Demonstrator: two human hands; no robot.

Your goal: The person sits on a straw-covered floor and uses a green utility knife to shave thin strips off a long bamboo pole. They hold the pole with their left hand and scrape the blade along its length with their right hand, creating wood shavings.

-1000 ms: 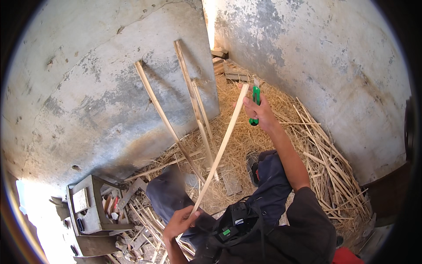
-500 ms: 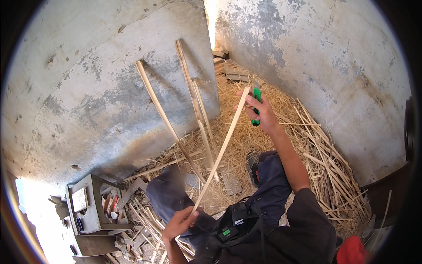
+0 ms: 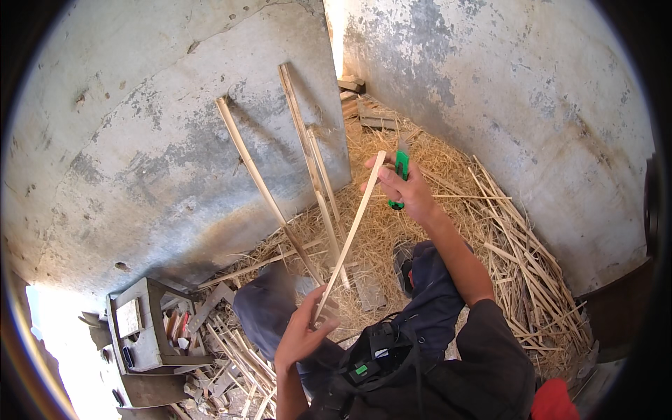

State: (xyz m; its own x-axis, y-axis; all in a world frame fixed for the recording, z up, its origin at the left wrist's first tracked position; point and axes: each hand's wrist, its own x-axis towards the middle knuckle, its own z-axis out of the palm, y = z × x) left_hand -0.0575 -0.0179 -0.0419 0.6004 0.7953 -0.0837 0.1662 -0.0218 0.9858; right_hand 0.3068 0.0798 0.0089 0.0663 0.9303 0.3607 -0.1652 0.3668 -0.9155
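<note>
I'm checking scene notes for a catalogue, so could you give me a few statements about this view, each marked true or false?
1. The right hand holds a green utility knife. True.
2. Three long tan wooden sticks lean by the grey, patchy wall. True.
3. The pale, narrow wooden strip leans there too. False: it slants between the right hand and left hand.
4. The open-sided grey box is at the far right. False: it is at lower left.

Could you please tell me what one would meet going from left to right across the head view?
Grey box-shaped frame, held pale strip, green cutter, pile of thin strips.
</note>
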